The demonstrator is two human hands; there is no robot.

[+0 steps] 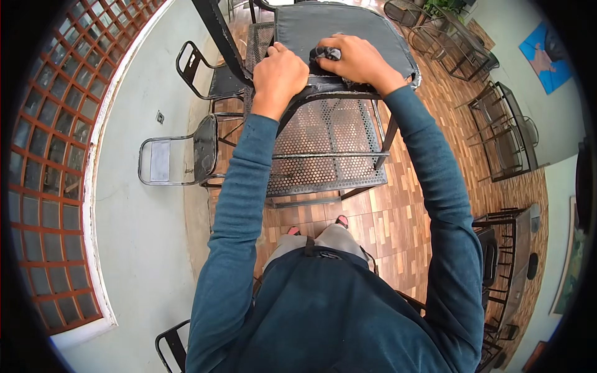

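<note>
Here the left hand (278, 73) is clenched round the black frame (323, 90) of an upturned chair lying on a perforated metal table (323, 168). The right hand (357, 61) grasps a crumpled dark cloth (328, 54), pressed against the chair's grey seat (336, 28). A blue poster (547, 59) with a pink shape hangs on the far right wall; a greenish picture (575, 261) hangs lower.

Blue rectangular poster (546, 57) with pink figure, far right wall

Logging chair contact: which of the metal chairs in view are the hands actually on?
The upturned chair on the mesh table: left hand grips its frame, right hand presses a cloth; others stand untouched.
</note>
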